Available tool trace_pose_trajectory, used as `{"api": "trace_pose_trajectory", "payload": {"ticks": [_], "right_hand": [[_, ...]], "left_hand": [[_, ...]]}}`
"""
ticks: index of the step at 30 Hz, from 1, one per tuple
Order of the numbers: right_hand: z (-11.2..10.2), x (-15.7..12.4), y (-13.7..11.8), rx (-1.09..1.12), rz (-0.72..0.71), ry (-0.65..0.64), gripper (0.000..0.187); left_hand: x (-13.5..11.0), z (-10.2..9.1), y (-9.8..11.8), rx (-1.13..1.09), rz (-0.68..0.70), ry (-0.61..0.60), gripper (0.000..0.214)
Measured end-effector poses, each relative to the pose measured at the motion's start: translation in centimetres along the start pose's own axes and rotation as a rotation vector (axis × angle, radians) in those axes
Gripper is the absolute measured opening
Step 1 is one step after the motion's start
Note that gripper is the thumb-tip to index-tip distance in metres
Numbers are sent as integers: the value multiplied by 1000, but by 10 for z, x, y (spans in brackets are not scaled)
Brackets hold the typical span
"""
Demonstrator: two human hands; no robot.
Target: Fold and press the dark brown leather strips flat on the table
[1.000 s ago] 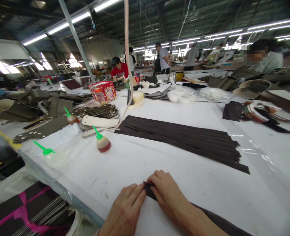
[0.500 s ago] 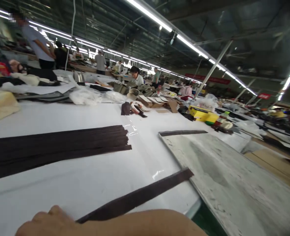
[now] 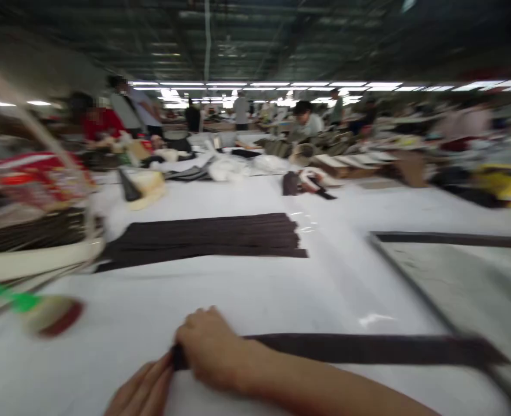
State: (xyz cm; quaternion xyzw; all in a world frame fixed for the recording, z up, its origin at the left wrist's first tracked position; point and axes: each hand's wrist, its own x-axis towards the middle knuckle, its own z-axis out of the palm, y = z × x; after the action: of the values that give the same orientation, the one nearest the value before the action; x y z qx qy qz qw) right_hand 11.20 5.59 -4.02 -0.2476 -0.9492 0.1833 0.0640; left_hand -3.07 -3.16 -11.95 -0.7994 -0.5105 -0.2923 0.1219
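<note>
A long dark brown strip (image 3: 359, 349) lies across the near part of the white table, its right end reaching onto a grey board (image 3: 467, 277). My right hand (image 3: 212, 346) is closed over the strip near its left end, fingers curled down. Beside it, my left hand (image 3: 145, 387) has its fingers together, tips against that same left end; its thumb is hidden. Farther back a stack of similar dark strips (image 3: 212, 237) is laid side by side. A brush (image 3: 49, 312) with a green handle, blurred, rests to the left.
Bundled thin strips (image 3: 34, 231) and a red printed bag (image 3: 38, 173) are at the left. Plastic bags (image 3: 233, 166), a dark roll (image 3: 290, 184) and cardboard pieces (image 3: 346, 164) line the table's far side. A yellow box (image 3: 508, 182) stands at right. Several people work beyond.
The view has levelled and swung left, bringing the brush and the red bag into sight. My left hand has come into view, with both hands now at the strip's left end.
</note>
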Motion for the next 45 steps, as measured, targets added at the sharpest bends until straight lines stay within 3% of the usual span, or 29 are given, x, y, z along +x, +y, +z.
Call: {"api": "trace_pose_trajectory", "payload": {"ticks": [2, 5, 9, 19, 34, 45], "right_hand": [[4, 4, 3, 72, -23, 43, 18], [13, 13, 10, 159, -60, 46, 24], [17, 10, 11, 225, -44, 24, 25], [32, 1, 15, 201, -117, 115, 31], [38, -4, 14, -25, -307, 299, 35], [43, -9, 15, -156, -366, 292, 48]], "left_hand": [[-18, -49, 0, 192, 16, -95, 43], [-9, -72, 10, 313, -39, -235, 40], [5, -69, 17, 285, -97, -221, 39], [1, -67, 13, 241, -102, -219, 36], [-1, -68, 13, 291, -103, -211, 38], [-7, -70, 11, 290, -176, -230, 42]]}}
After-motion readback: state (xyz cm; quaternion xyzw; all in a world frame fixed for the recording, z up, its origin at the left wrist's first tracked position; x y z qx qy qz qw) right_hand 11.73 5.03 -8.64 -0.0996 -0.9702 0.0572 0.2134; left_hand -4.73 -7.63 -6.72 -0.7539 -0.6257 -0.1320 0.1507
